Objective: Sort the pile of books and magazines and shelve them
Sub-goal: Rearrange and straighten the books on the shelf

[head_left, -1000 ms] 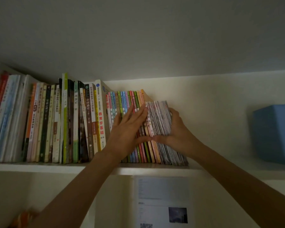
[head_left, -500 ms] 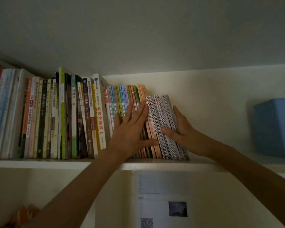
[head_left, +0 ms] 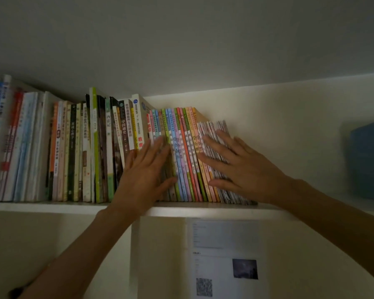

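Note:
A long row of books [head_left: 78, 152] stands on a high white shelf [head_left: 52, 207]. To its right lean several thin colourful booklets [head_left: 185, 147], then a bundle of thin magazines [head_left: 213, 134] at the row's right end. My left hand [head_left: 147, 169] lies flat with straight fingers against the spines where the books meet the booklets. My right hand [head_left: 235, 162] lies flat with spread fingers against the magazines' spines. Neither hand grips anything.
A blue box [head_left: 367, 160] stands on the shelf at the far right, with bare shelf between it and the magazines. The ceiling is close above. Below the shelf a printed sheet [head_left: 225, 255] with a photo and a code hangs on the wall.
My left hand slid left from the booklets toward the thicker books. My right hand came off the bundle's right side and now lies flat over the magazines' spines.

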A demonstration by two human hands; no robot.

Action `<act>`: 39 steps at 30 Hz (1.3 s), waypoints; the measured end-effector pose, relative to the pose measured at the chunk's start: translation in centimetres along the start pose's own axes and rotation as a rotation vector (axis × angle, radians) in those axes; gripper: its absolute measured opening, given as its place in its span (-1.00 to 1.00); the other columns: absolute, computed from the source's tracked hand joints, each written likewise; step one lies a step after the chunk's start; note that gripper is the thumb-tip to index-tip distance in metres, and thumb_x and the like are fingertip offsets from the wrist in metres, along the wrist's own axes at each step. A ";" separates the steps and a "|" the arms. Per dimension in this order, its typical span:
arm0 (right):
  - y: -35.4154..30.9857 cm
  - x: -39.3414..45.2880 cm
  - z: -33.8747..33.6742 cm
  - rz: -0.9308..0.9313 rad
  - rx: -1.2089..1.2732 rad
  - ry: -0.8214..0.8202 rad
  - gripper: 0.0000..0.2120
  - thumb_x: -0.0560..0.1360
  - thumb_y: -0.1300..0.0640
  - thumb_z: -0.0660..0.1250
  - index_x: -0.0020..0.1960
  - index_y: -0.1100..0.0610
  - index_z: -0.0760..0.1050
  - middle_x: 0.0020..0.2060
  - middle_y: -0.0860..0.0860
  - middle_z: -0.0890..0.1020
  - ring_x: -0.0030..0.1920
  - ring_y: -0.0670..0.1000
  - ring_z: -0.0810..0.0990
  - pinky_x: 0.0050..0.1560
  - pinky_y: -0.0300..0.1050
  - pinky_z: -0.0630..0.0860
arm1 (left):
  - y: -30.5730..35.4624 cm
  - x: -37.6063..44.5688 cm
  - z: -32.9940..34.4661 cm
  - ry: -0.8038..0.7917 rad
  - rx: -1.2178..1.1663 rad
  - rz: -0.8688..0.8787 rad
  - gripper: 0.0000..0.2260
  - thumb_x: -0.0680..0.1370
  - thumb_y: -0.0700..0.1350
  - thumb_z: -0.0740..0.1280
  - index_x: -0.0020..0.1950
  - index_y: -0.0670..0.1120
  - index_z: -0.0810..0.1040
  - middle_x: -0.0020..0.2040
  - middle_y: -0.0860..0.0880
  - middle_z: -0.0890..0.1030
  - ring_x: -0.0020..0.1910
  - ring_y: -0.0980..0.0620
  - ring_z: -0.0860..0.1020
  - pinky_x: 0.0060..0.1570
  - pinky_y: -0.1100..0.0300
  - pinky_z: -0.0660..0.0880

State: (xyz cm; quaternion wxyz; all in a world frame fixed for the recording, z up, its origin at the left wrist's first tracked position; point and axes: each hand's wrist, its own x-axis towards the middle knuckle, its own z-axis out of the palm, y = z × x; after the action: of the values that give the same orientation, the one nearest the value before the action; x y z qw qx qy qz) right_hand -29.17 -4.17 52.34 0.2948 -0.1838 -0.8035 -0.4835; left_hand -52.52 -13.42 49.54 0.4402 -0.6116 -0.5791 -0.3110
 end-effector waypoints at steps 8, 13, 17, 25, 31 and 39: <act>-0.5 0.6 0.0 0.053 0.030 0.067 -0.51 0.54 -0.17 -0.02 0.31 0.00 0.45 0.41 0.08 0.37 0.44 0.16 0.18 0.33 0.26 0.09 | 0.0 -1.0 -1.4 0.014 -0.108 0.001 -0.36 0.49 0.16 0.18 0.49 -0.10 0.15 0.52 -0.11 0.09 0.49 -0.03 -0.03 0.46 -0.08 0.02; -3.4 3.0 -1.4 0.064 0.243 0.313 -0.70 0.40 0.08 0.29 0.11 0.11 0.55 0.22 0.11 0.53 0.29 0.15 0.38 0.33 0.11 0.27 | -2.1 -3.1 -2.7 0.040 -0.090 -0.138 -0.19 0.46 0.05 0.38 0.53 -0.01 -0.07 0.54 0.01 -0.04 0.50 0.06 -0.02 0.44 0.12 -0.10; -7.0 5.4 -2.4 0.114 0.341 0.231 -0.89 0.46 0.12 0.35 -0.04 0.14 0.54 -0.10 0.07 0.59 -0.08 0.09 0.54 -0.12 -0.08 0.49 | -5.2 -3.6 -3.3 0.079 -0.174 -0.195 -0.12 0.39 0.12 0.42 0.51 0.07 -0.11 0.53 0.03 -0.03 0.47 0.10 -0.02 0.33 0.19 -0.09; -13.6 11.4 -2.0 0.553 0.657 0.033 -0.60 0.45 -0.19 0.31 0.03 0.08 0.30 -0.20 -0.02 0.51 -0.23 -0.03 0.50 -0.33 -0.18 0.42 | -13.1 -3.1 -2.4 0.044 -0.324 -0.065 -0.04 0.36 0.22 0.37 0.48 0.04 -0.25 0.50 0.09 -0.20 0.47 0.16 -0.15 0.42 0.18 -0.09; -15.7 13.1 -2.2 0.688 0.646 -0.048 -0.37 0.42 -0.07 0.41 0.29 0.12 0.15 -0.03 0.02 0.55 -0.16 -0.02 0.52 -0.31 -0.25 0.42 | -14.9 -2.9 -1.4 0.027 -0.118 0.000 0.01 0.17 0.57 -0.10 0.33 0.06 -0.55 0.35 0.13 -0.53 0.36 0.20 -0.50 0.36 0.06 -0.35; -16.8 13.7 -2.2 0.721 0.637 -0.026 -0.38 0.45 -0.03 0.39 0.35 0.16 0.17 0.09 0.07 0.57 -0.04 0.06 0.60 -0.13 -0.15 0.52 | -14.9 -2.6 -1.7 -0.057 -0.254 -0.008 0.06 0.19 0.54 0.13 0.30 0.12 -0.54 0.35 0.13 -0.52 0.37 0.17 -0.47 0.37 0.02 -0.34</act>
State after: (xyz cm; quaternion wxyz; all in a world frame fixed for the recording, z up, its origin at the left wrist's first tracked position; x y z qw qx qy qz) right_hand -48.70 -13.84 50.84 0.4753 -0.3573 -0.8002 -0.0777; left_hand -67.28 -16.91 50.62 0.3413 -0.6689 -0.5497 -0.3658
